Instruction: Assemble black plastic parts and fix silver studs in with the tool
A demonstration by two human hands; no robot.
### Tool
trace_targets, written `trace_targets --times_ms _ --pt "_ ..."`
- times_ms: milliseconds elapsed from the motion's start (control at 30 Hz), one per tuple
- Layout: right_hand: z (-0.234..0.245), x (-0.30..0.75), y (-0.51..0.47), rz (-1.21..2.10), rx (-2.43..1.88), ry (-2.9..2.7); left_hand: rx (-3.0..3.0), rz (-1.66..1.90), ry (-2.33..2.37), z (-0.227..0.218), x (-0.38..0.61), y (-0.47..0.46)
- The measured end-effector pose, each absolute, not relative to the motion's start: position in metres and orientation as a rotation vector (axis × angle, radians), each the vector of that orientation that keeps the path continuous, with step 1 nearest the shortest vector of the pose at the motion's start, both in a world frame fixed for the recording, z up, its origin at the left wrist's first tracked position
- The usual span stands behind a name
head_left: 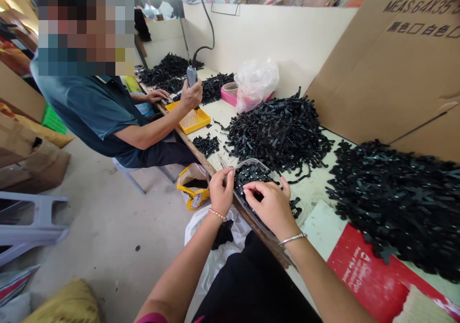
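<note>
Hiding some black parts [253,173]: right hand [272,204]

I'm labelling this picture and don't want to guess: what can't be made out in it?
All in the head view:
What, if anything, the left hand and right hand pinch: too small to tell.
Part of the clear tray: hidden behind the right hand.
The end of the cardboard's printing: cut off by the right edge.
Part of the red sheet: covered by the heap of black pieces.
</note>
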State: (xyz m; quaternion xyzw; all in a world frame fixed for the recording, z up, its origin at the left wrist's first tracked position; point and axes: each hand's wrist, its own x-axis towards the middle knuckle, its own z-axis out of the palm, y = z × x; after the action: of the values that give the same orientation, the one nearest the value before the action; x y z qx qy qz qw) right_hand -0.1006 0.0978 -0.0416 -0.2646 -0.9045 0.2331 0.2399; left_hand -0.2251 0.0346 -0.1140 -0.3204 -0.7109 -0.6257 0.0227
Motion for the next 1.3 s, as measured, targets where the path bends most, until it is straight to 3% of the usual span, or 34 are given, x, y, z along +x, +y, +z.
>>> trace_targets --times_ms 533,900,1300 --pt "-0.045 -0.096 0.098 0.51 -0.672 -2.478 -0.948 -1.957 -2.189 -0.115 -0.217 0.027" --pt "-0.047 -0.109 0.126 0.087 -0.497 -2.771 -1.211 -1.521 -2.223 -0.112 -0.206 0.02" --pt "-0.047 -0.107 0.123 0.075 -0.526 -2.808 -1.163 -1.737 -2.197 -0.112 -0.202 0.021"
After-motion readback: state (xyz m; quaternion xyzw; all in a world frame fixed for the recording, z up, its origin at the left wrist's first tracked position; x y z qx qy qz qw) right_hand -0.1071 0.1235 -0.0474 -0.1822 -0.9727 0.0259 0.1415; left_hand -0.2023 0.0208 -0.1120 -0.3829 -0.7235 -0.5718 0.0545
